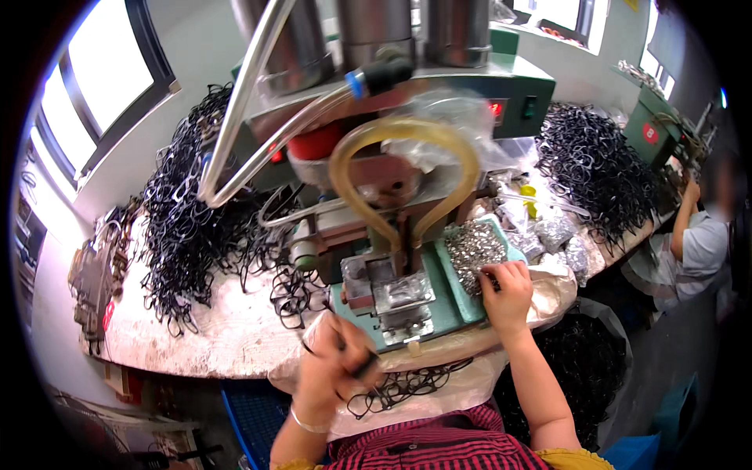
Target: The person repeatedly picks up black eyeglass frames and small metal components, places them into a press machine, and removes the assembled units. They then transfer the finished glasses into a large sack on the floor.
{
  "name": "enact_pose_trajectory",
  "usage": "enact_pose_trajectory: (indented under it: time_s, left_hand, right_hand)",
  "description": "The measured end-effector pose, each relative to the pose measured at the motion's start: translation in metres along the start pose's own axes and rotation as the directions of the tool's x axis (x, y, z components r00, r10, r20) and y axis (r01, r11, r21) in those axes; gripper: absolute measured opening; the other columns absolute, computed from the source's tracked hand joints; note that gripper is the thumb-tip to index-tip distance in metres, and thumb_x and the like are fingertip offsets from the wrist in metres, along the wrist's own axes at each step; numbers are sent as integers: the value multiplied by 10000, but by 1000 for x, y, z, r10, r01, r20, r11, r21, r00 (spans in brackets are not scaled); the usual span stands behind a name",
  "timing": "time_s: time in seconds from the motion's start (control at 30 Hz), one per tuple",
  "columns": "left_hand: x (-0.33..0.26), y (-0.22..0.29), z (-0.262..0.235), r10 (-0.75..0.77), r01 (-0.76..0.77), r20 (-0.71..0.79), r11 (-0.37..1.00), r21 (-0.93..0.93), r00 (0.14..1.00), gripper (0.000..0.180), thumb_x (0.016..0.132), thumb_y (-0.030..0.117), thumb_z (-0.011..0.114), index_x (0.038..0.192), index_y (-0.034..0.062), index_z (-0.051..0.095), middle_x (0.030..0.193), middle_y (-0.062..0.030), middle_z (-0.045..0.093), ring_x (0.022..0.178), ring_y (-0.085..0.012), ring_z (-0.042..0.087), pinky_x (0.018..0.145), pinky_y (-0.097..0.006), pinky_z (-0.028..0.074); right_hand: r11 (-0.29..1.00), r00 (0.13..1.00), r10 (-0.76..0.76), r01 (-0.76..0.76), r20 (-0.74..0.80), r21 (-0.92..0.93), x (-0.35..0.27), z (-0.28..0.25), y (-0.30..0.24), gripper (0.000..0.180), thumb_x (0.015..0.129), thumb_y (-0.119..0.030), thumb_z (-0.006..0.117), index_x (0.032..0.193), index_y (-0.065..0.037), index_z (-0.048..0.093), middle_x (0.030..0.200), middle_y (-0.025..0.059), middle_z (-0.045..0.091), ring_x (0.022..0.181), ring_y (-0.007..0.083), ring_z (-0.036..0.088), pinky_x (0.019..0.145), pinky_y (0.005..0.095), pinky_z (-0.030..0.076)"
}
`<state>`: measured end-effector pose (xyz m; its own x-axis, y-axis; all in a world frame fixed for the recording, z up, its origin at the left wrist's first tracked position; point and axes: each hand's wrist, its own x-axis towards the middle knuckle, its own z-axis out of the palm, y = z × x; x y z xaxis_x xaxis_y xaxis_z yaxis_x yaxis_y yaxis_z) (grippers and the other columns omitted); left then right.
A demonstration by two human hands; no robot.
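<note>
Cluttered workbench (219, 337): left hand (333, 368) clenched round black frame (356, 362); right hand (507, 294) pinching small silver parts (474, 251).

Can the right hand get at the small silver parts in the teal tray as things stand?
Probably yes: the right hand already rests at the edge of the teal tray, fingertips touching the heap of silver parts, with nothing between them.
</note>
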<state>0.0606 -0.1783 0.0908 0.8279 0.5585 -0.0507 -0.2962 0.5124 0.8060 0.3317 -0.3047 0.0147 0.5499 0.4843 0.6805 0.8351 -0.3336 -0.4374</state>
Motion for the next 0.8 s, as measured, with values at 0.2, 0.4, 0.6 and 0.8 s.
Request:
enact_pose_trajectory:
  time_s: [0.2, 0.4, 0.6, 0.8]
  left_hand:
    - [14, -19, 45, -395, 500, 313, 754, -426, 864, 310, 1056, 385, 388, 959, 102, 466, 882, -105, 561, 821, -260, 603, 779, -437, 561]
    - [28, -30, 48, -392, 484, 285, 694, -532, 875, 360, 1048, 434, 384, 939, 103, 477, 866, -77, 573, 790, -245, 611, 799, -469, 591]
    - [32, -22, 58, -482, 497, 167, 716, -490, 860, 323, 1035, 426, 438, 959, 117, 488, 807, -45, 521, 756, -219, 559, 730, -433, 563]
    - [-5, -22, 26, -128, 122, -99, 991, -62, 987, 215, 990, 237, 581, 1090, 47, 558, 952, -71, 618, 905, -201, 621, 896, -362, 526]
  right_hand:
    - [973, 989, 145, -142, -2, 181, 27, -3, 1, 99, 783, -52, 732, 882, -48, 729, 842, 100, 690, 828, 275, 622, 781, 360, 475]
    - [634, 819, 551, -536, 160, 557, 23, -10, 20, 119, 829, 2, 694, 939, -16, 736, 843, 87, 703, 789, 196, 649, 758, 291, 485]
    - [970, 956, -241, 239, 168, 32, 18, 11, -17, 131, 756, -41, 679, 860, -113, 713, 949, 54, 666, 966, 266, 628, 709, 377, 495]
    - [983, 980, -183, 181, 73, 32, 31, 8, -2, 192, 791, 11, 657, 962, -69, 694, 907, 81, 675, 873, 268, 633, 743, 373, 495]
